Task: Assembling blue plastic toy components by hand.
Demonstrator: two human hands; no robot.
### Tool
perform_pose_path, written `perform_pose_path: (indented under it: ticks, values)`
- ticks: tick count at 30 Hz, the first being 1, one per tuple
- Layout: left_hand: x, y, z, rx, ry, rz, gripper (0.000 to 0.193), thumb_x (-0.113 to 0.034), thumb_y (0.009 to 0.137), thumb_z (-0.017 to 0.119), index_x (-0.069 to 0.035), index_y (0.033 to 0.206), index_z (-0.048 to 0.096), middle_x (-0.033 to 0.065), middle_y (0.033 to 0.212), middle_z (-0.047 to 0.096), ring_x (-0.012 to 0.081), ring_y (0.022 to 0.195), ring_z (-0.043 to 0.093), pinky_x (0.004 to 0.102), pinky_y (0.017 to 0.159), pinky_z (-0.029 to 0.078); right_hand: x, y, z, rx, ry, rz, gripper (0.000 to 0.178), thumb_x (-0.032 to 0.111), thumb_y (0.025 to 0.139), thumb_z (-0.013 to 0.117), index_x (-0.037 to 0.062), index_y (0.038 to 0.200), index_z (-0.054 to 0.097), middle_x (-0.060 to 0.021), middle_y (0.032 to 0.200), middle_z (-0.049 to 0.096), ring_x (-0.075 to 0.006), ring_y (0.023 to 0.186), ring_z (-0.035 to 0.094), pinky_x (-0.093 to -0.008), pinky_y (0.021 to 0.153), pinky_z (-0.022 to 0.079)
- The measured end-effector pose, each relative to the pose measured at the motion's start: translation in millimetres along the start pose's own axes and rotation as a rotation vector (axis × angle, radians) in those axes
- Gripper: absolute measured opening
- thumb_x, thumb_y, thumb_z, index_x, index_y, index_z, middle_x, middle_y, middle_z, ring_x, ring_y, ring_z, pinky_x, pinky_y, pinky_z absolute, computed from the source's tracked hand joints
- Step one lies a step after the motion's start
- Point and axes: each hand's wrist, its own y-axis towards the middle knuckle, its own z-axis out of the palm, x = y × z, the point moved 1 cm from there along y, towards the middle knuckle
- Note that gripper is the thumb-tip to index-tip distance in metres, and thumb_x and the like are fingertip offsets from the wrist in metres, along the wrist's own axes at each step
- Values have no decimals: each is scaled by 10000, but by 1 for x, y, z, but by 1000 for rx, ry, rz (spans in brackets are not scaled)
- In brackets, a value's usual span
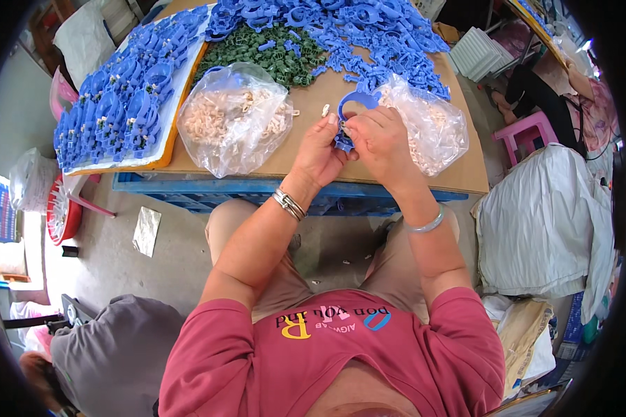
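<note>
Above the table's near edge, my left hand (321,151) is closed around the lower end of a blue plastic part with a ring (361,93). The ring stands up beyond my fingers. My right hand (381,142) meets it from the other side, thumb and fingertips pinched against the part's lower end; whatever they pinch is too small and covered to name. One small cream plastic piece (325,110) lies just past my left fingers. Clear plastic bags of cream pieces flank my hands, the left bag (224,158) and the right bag (444,139).
A pile of green plastic pieces (257,55) and a wide heap of blue parts (396,35) cover the far table. At left, a yellow-edged tray (135,165) carries rows of blue parts. A blue crate (188,191) sits below the tabletop. White sacks (542,222) stand at right, near another person.
</note>
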Motion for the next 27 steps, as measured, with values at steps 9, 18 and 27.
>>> perform_pose_path:
  ticks: [9, 18, 27]
  values:
    - [-26, 8, -23, -21, -176, 47, 286, -291, 919, 334, -78, 1069, 451, 222, 943, 568, 280, 649, 571, 336, 561, 468, -26, 16, -75, -736, 217, 524, 97, 44, 783, 586, 8, 868, 616, -40, 797, 619, -95, 726, 569, -213, 673, 448]
    - [-23, 9, -20, -19, -127, 51, 297, -272, 910, 359, -63, 1095, 458, 235, 978, 553, 281, 690, 565, 344, 598, 468, -96, -27, -76, 82, 249, 906, 112, 21, 735, 548, 22, 818, 623, -55, 664, 593, -128, 587, 533, -234, 548, 415]
    - [-17, 8, -18, 74, -146, 59, 322, -308, 897, 388, -69, 1102, 454, 241, 1004, 547, 283, 709, 578, 351, 609, 470, -85, -30, -38, 551, -503, 381, 120, 75, 708, 485, 17, 759, 577, -184, 771, 568, -326, 772, 556, -417, 659, 424]
